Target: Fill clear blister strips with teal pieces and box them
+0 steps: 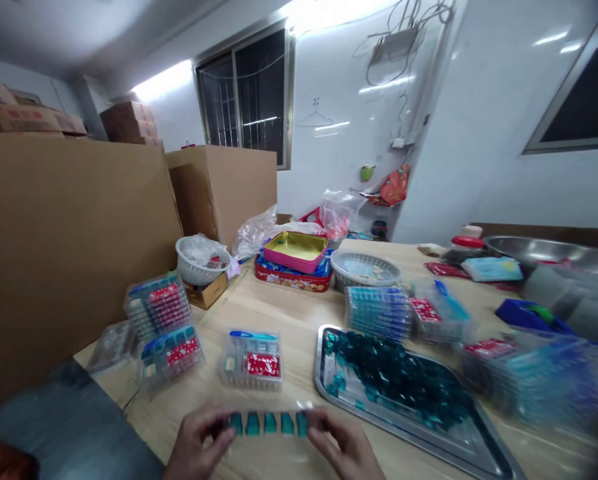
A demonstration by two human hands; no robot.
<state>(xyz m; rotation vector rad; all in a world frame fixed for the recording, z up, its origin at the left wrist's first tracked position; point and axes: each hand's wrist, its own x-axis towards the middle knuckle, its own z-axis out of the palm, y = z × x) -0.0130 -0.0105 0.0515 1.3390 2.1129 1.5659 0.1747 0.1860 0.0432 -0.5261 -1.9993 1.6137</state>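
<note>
Near the table's front edge, my left hand (201, 437) and my right hand (343, 437) pinch the two ends of a clear strip. A row of several teal translucent pieces (270, 423) sits along it, evenly spaced. Just beyond the strip lies a clear plastic case (231, 379) with a red dotted packet (263, 365), a blue tool and small blocks inside. To the right, a metal tray (373, 419) carries a heap of dark teal pieces (403, 377). My thumbs and fingers partly cover the strip's ends.
Stacked filled cases (161, 310) stand at left, with more plastic packs (379, 312) behind the tray and blurred ones (539, 377) at right. Farther back are a pink tin (296, 261), a grey basket (366, 277) and a white basket (199, 272). Large cardboard boxes (73, 247) flank the left.
</note>
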